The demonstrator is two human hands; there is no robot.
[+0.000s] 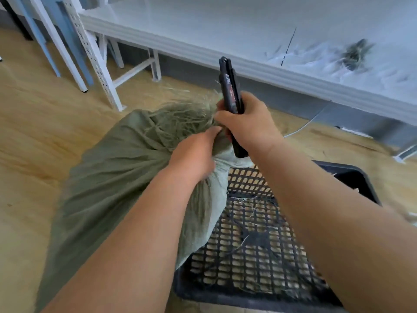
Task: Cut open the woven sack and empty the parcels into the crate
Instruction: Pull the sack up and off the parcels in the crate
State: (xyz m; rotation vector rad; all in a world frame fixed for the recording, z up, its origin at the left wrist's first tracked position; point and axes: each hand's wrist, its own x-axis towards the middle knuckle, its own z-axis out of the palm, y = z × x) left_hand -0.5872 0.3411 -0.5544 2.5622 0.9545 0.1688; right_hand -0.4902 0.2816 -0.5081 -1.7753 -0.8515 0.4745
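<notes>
- where your two forearms meet near the middle of the frame, your right hand [246, 123] has its fingers curled tight round a black cutter [231, 102], which stands nearly upright with its top end pointing toward the upper centre and its lower end sticking out beneath your palm.
- your left hand [196, 154] grips the gathered neck of the green woven sack [108, 184], fingers bunched into the cloth just left of the cutter.
- the sack lies across the centre and lower left of the frame, its frayed top (a tuft of loose green strands) spreading just above your left hand.
- the sack's lower right side rests over the left edge of the black crate [352, 177], which fills the lower right of the frame; you can see its lattice floor with a few stray fibres on it.
- no parcels show; the sack hides whatever it holds.
- a white table [225, 30] runs across the top of the frame, with a heap of pale and dark fibres at upper right.
- white and blue rack legs [90, 53] stand at upper left on the wooden floor [33, 132].
</notes>
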